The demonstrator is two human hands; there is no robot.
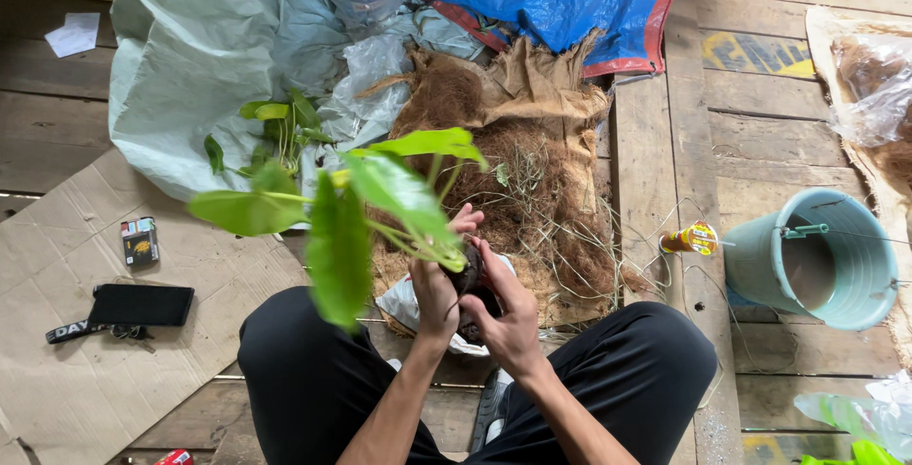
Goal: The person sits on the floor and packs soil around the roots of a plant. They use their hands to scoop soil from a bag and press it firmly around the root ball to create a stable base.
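Both hands, the left hand (pixel 435 296) and the right hand (pixel 511 318), wrapped their fingers tightly around the dark root ball (pixel 467 280) of a green plant (pixel 380 199), held near the coconut fibre pile (pixel 532 189).

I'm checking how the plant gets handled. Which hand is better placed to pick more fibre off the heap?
Probably the right hand: it lies nearest the brown fibre heap, while the left hand steadies the plant's root ball below the stems.

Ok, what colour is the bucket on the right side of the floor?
The bucket is pale teal, a light blue-green; it shows best in the head view.
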